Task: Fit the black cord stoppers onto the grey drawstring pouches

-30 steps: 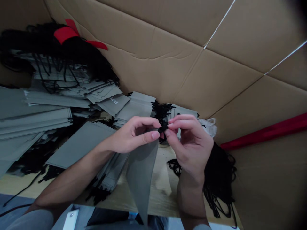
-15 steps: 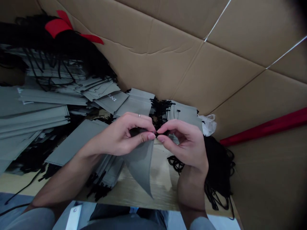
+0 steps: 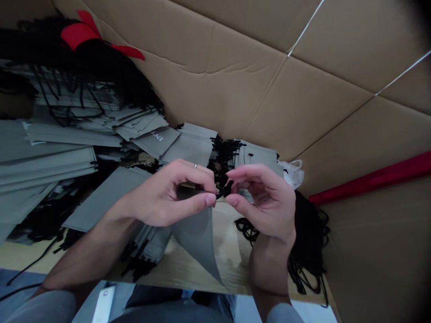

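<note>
A thin grey sheet (image 3: 197, 237) hangs from my left hand (image 3: 171, 193), its free corner curving down over the table. My left thumb and forefinger pinch the sheet's upper edge, where a short black cord (image 3: 225, 190) sticks out. My right hand (image 3: 264, 202) is at that cord, which lies between its thumb and fingers. The thumb and forefinger tips stand a little apart around the cord's end. The folded fingers behind partly hide the contact.
Stacks of grey pieces (image 3: 107, 193) with black cord ends cover the left side. Black cords tied with a red band (image 3: 79, 36) lie behind them. More black cords (image 3: 306, 242) hang at the right table edge, near a clear plastic bag (image 3: 292, 174). Cardboard (image 3: 229, 67) walls the back.
My right fingertips have spread from a tight pinch and shifted slightly right, exposing more black cord. The grey sheet's lower corner has swung slightly right and down.
</note>
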{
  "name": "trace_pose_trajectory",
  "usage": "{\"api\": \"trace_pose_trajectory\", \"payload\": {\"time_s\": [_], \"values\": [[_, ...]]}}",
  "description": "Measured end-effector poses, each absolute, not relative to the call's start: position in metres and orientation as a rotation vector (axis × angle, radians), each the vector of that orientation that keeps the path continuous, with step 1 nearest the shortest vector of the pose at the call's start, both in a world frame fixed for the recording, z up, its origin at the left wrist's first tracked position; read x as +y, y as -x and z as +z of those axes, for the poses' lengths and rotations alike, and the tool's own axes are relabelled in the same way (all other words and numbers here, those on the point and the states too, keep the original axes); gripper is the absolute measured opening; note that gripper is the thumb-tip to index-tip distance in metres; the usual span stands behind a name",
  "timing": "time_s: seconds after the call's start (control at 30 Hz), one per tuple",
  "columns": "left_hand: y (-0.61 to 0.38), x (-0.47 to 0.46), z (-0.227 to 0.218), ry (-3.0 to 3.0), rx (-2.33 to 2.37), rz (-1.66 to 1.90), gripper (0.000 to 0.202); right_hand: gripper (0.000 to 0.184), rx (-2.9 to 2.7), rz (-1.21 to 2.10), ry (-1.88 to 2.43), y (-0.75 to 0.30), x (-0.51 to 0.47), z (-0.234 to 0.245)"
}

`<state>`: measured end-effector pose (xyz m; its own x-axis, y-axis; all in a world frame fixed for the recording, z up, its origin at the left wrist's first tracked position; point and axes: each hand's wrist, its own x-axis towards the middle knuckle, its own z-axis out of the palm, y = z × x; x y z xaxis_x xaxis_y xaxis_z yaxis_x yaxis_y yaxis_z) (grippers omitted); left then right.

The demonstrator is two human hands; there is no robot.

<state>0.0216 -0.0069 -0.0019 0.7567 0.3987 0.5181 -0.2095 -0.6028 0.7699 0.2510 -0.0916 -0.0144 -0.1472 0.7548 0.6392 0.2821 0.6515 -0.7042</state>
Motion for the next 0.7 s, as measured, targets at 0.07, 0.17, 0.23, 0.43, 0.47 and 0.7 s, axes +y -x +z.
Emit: {"api": "trace_pose_trajectory", "payload": {"time_s": [0.07, 0.17, 0.23, 0.43, 0.47, 0.7], "values": [[-0.024, -0.009, -0.003, -2.08, 0.186, 0.898, 0.021, 0.043, -1.688, 0.477, 0.855, -0.25, -0.091, -0.015], [-0.028, -0.012, -0.004, -2.124, 0.263, 0.967, 0.022, 0.026, -1.725, 0.35, 0.9, -0.249, -0.089, -0.014], [-0.029, -0.012, -0.005, -2.155, 0.305, 1.01, 0.021, 0.018, -1.754, 0.295, 0.919, -0.247, -0.089, -0.014], [-0.03, -0.014, -0.009, -2.28, 0.358, 1.088, 0.015, 0.022, -1.725, 0.245, 0.934, -0.245, -0.091, -0.012], [-0.031, -0.015, -0.009, -2.299, 0.366, 1.097, 0.016, 0.023, -1.719, 0.233, 0.942, -0.244, -0.092, -0.012], [-0.034, -0.019, -0.019, -2.513, 0.404, 1.172, 0.018, 0.024, -1.817, -0.006, 1.027, -0.24, -0.093, -0.009]]}}
